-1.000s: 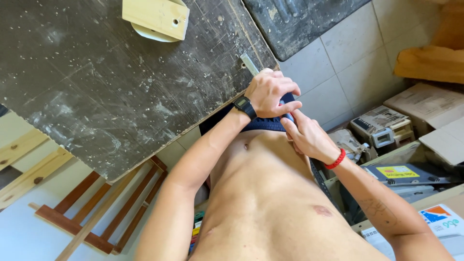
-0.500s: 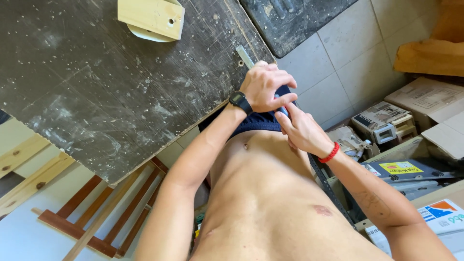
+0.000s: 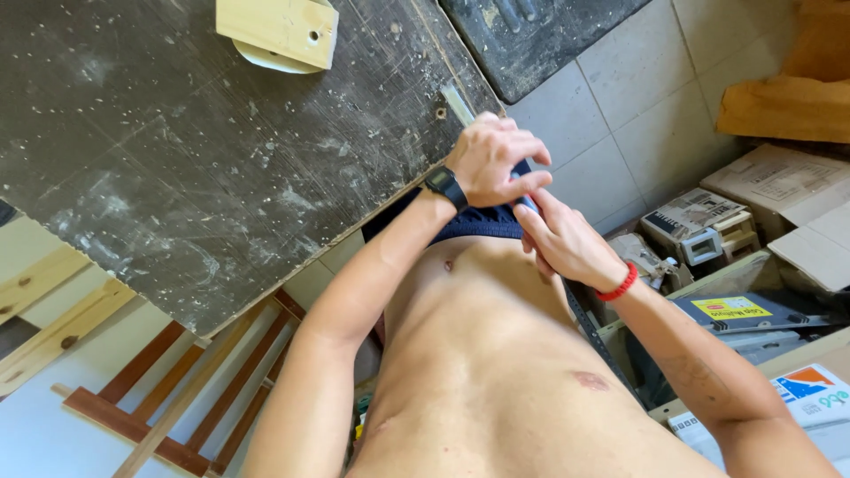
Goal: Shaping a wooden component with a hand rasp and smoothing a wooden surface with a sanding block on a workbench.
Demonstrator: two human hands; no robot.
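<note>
My left hand, with a black watch on the wrist, is closed at the waistband of my dark blue shorts. A pale flat strip sticks out from under its knuckles, over the edge of the dark worktable. My right hand, with a red band on the wrist, sits just below and to the right. Its fingertips pinch the waistband under the left hand's fingers. What lies inside the left palm is hidden.
A pale wooden block lies on a white disc at the table's far edge. Wooden slats and a frame lie on the floor at left. Cardboard boxes, a small device and printed cartons crowd the tiled floor at right.
Both hands have stayed together at the waistband. The right hand's fingers have slid closer under the left hand, and the view has shifted slightly.
</note>
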